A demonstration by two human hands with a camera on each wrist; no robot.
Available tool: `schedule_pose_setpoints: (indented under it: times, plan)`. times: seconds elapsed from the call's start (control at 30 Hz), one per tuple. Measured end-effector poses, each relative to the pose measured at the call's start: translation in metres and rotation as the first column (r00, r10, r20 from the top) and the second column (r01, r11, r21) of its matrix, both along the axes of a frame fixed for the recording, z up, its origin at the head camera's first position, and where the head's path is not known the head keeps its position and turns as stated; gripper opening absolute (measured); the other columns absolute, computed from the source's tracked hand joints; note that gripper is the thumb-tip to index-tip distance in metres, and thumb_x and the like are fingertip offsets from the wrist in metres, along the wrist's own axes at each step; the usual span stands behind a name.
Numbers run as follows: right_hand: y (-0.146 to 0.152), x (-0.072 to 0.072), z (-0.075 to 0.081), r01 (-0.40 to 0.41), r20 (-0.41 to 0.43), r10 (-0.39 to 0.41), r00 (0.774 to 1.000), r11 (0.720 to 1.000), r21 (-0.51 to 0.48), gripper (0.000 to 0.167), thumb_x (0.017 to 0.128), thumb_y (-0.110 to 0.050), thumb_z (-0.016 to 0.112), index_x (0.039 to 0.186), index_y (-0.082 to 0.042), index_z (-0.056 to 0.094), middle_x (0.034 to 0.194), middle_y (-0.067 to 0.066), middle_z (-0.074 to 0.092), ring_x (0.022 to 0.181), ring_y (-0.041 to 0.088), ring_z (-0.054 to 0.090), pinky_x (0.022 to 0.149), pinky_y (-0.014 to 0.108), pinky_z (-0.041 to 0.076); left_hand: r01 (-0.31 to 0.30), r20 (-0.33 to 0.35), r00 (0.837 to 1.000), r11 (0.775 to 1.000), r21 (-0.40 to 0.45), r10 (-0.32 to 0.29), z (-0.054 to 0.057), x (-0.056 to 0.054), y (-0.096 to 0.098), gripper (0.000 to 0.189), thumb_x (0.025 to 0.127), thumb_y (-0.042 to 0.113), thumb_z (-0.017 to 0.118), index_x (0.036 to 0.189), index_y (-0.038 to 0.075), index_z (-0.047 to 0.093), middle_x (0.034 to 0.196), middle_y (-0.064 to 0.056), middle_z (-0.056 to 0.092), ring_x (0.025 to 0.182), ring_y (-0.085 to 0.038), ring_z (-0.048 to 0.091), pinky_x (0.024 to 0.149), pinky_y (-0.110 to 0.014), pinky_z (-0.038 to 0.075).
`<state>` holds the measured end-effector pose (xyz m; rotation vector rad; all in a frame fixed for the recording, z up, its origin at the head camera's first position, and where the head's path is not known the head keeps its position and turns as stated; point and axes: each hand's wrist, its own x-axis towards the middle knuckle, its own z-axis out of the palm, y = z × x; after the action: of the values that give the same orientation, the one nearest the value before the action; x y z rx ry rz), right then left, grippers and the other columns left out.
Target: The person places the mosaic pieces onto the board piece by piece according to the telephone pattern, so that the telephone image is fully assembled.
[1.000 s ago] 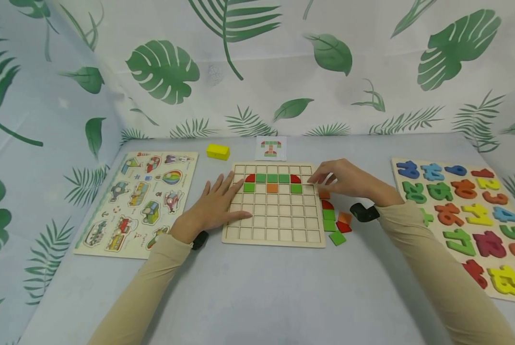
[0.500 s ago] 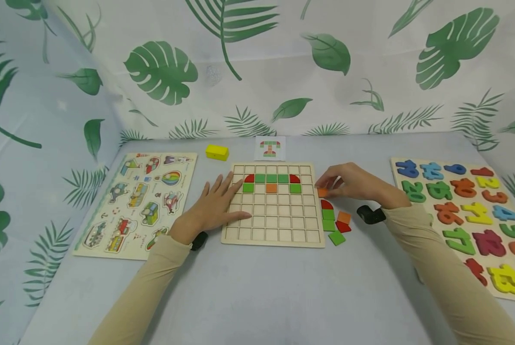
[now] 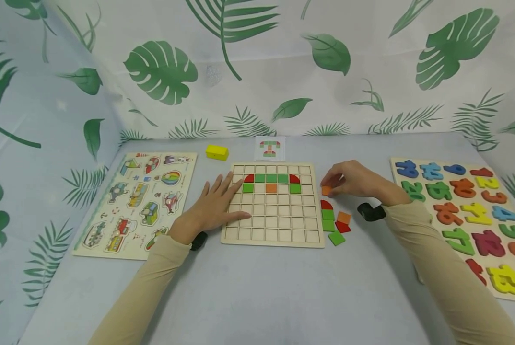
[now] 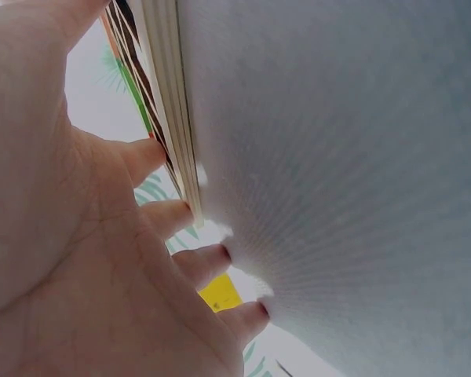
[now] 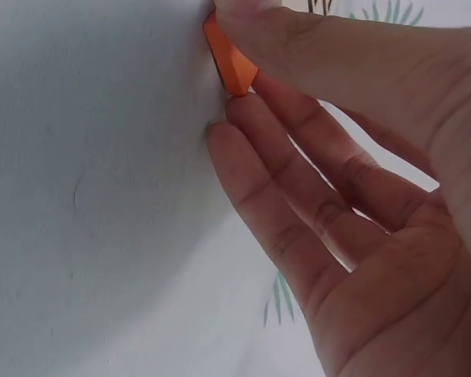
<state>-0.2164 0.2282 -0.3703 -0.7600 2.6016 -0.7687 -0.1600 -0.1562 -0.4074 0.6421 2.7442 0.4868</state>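
Observation:
A wooden grid board (image 3: 279, 223) lies mid-table. In its upper part sit red quarter-round tiles (image 3: 294, 179), green square tiles (image 3: 272, 178) and an orange square tile (image 3: 271, 188). My left hand (image 3: 212, 203) rests spread on the board's left edge; in the left wrist view its fingers (image 4: 208, 263) reach past the board's side. Just right of the board, my right hand (image 3: 348, 179) pinches another orange tile (image 5: 234, 63) between thumb and fingers, close to the table. Its other fingers are extended in the right wrist view.
Below the right hand lie loose green tiles (image 3: 328, 224), red pieces (image 3: 343, 227) and an orange one. A pattern card (image 3: 270, 148) and a yellow block (image 3: 217, 152) stand behind the board. A vehicle puzzle (image 3: 138, 206) lies left, a number puzzle (image 3: 473, 220) right.
My right hand has moved from over the board's right edge to the orange tile beside it, and has shifted that tile slightly right. The left hand stays on the board.

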Motion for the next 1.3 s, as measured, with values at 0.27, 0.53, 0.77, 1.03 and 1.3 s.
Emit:
schedule_pose_setpoints:
  times: [0.27,0.53,0.77,1.03,1.3]
  plan:
    - [0.005,-0.002,0.003,-0.01,0.002,0.01,1.0,1.0,0.016,0.025,0.084,0.003,0.085,0.108,0.004,0.077,0.101,0.007,0.074,0.094,0.026,0.068,0.09,0.05,0.058,-0.003,0.002,1.0,1.0,0.005,0.003,0.0,0.002,-0.001,0.097,0.099,0.062,0.061,0.17,0.015,0.014,0.175,-0.016,-0.002,0.16,-0.043,-0.001,0.124,-0.066,0.0]
    - [0.002,-0.003,0.005,0.007,0.031,-0.009,0.999,0.999,0.038,0.02,0.084,0.0,0.086,0.101,0.0,0.076,0.093,0.004,0.073,0.09,0.023,0.068,0.089,0.049,0.058,-0.006,0.007,1.0,1.0,0.011,0.006,0.0,0.002,-0.001,0.097,0.099,0.062,0.061,0.17,0.015,0.015,0.175,-0.017,-0.002,0.16,-0.043,-0.001,0.124,-0.066,0.0]
    - [-0.001,0.002,0.008,0.095,0.041,-0.097,0.994,0.994,0.06,0.018,0.085,-0.009,0.088,0.096,-0.001,0.076,0.09,0.004,0.076,0.087,0.023,0.069,0.079,0.041,0.057,-0.004,0.014,1.0,1.0,0.008,0.004,0.001,0.002,-0.001,0.097,0.099,0.062,0.06,0.17,0.015,0.014,0.175,-0.017,-0.002,0.16,-0.043,-0.003,0.124,-0.066,-0.001]
    - [-0.001,0.009,0.005,0.23,0.04,-0.231,0.972,0.973,0.037,0.019,0.087,-0.014,0.087,0.096,-0.001,0.077,0.089,0.006,0.075,0.086,0.025,0.065,0.074,0.035,0.05,0.001,0.013,1.0,1.0,0.007,-0.001,0.002,0.001,0.0,0.097,0.099,0.061,0.061,0.17,0.015,0.013,0.175,-0.017,-0.003,0.16,-0.042,-0.004,0.124,-0.066,-0.002]
    - [-0.005,0.011,0.008,0.228,0.009,-0.228,0.974,0.974,-0.015,0.012,0.086,-0.005,0.085,0.096,0.0,0.077,0.088,0.008,0.075,0.085,0.026,0.064,0.072,0.035,0.049,0.001,0.011,1.0,1.0,0.008,-0.001,0.0,-0.001,-0.001,0.097,0.1,0.062,0.06,0.17,0.015,0.013,0.175,-0.017,-0.003,0.16,-0.043,-0.004,0.124,-0.066,-0.001]
